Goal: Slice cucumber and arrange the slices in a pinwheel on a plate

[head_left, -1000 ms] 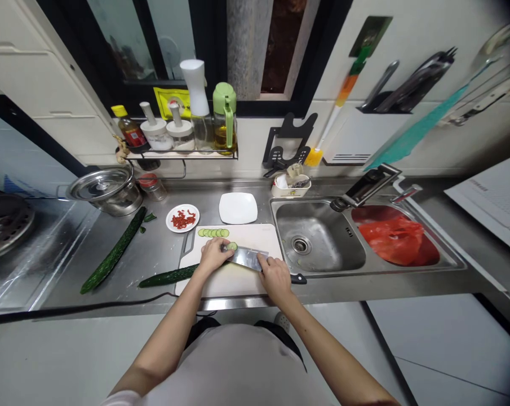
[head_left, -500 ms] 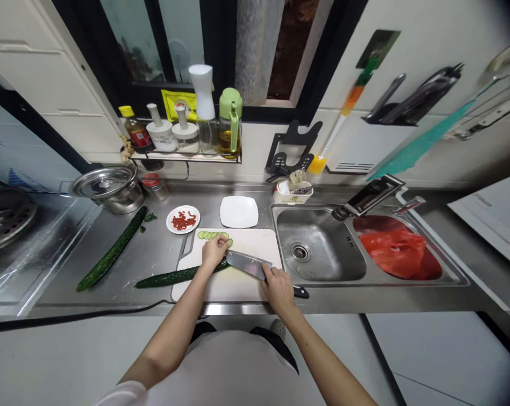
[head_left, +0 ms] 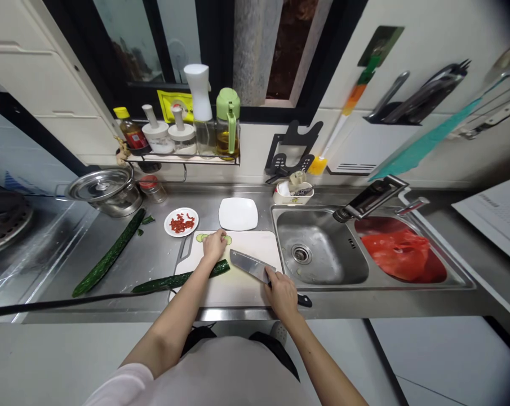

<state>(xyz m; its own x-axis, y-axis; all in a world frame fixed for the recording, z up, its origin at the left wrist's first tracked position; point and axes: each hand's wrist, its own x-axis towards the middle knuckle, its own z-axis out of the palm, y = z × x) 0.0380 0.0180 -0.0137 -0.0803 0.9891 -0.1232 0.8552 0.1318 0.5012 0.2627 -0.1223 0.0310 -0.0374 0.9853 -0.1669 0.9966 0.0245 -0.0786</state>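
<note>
A white cutting board (head_left: 242,282) lies on the steel counter in front of me. Across its left part lies a long dark cucumber (head_left: 176,278) with its cut end on the board. My left hand (head_left: 214,246) rests at the board's far edge on the row of cucumber slices (head_left: 202,238), fingers curled over them. What it grips is hidden. My right hand (head_left: 282,293) is closed on the black handle of a cleaver (head_left: 249,265), whose blade lies low over the board, right of the cucumber's end.
A second whole cucumber (head_left: 109,254) lies at the left. A small plate of red chilli pieces (head_left: 181,222) and a white square plate (head_left: 238,213) sit behind the board. The sink (head_left: 322,254) with a red bag (head_left: 400,254) is at the right. A pot (head_left: 106,189) stands at the back left.
My left hand left the cucumber's end and moved back to the row of slices. The cleaver drew away to the right and toward me.
</note>
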